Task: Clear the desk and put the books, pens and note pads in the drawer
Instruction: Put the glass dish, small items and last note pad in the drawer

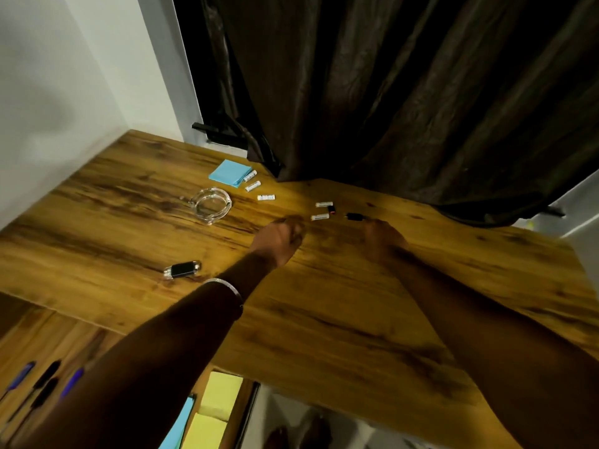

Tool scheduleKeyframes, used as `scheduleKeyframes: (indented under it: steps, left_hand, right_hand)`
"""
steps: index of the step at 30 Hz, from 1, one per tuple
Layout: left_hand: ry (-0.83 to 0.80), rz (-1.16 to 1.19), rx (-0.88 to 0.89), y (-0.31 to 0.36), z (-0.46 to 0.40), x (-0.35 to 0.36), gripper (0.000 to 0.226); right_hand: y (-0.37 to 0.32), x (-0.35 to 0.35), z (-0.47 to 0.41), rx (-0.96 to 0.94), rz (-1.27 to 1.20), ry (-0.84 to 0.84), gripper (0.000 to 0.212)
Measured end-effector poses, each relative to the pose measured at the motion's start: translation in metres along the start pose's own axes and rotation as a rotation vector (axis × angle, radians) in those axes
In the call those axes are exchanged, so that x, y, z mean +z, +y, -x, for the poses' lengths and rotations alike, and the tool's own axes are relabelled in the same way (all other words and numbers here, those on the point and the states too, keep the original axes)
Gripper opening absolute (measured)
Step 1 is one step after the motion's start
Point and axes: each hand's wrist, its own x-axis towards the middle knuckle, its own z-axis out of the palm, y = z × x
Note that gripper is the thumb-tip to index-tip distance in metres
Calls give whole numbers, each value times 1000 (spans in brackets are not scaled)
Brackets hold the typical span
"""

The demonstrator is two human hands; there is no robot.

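A: Where is the blue note pad found from each grip?

B: It is seen beyond and to the left of the left grip, well apart across the table; the right grip lies farther off. The pad's long diagonal is turned toward the curtain. The left grip is judged nearer.

A: How are the grips set?

B: The left is curled loosely; whether anything is pinched cannot be told. The right is blurred. No writing on the small white tubes can be read.
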Motion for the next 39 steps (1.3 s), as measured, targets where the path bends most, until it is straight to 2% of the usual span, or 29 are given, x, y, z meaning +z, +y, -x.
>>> scheduleKeyframes:
  steps: [3, 7, 10, 12, 14, 16, 18, 22, 24, 28, 30, 32, 35, 37, 39]
  left_hand:
    - [-46, 136, -95, 16, -18, 4, 20]
    - [-78, 359, -283, 25, -48, 22, 20]
    - [-40, 452, -406, 26, -65, 33, 7]
    - [-35, 549, -466, 27, -71, 39, 14]
    - [-42, 688, -504, 28, -74, 43, 10]
    - [-47, 751, -546, 28, -79, 46, 22]
    - [-48, 796, -580, 25, -85, 48, 21]
    - [20, 958, -630, 27, -98, 48, 12]
    - [78, 1078, -662, 29, -104, 47, 18]
    - [94, 1219, -729, 28, -109, 44, 29]
    - [118, 1246, -711, 22, -107, 45, 20]
    - [112, 1170, -757, 11, -105, 44, 18]
    - [98, 1134, -831, -3, -101, 43, 14]
    - [89, 1180, -855, -3, -97, 40, 24]
    - [83, 1190, -849, -2, -93, 40, 23]
  right_hand:
    - [7, 9, -29, 13, 52, -5, 38]
    - [16, 16, -66, 7, -1, 3, 40]
    - [22, 29, -92, 1, 13, 17, 40]
    - [24, 40, -105, 4, -6, 12, 45]
    - [25, 45, -112, 7, 12, 35, 46]
    - [24, 45, -118, 21, 31, 74, 42]
    - [20, 44, -121, 28, -10, 103, 36]
    - [5, 44, -127, -48, -308, 140, 23]
    - [-12, 42, -125, -82, -527, 135, 19]
    - [-54, 35, -115, -163, -772, 12, 10]
    - [-61, 38, -110, -219, -756, -30, 10]
    - [-57, 43, -111, -249, -685, 7, 12]
    - [-48, 49, -119, -71, -590, -6, 21]
    - [-47, 56, -128, 29, -569, -62, 26]
    - [-49, 62, -132, -5, -467, -92, 30]
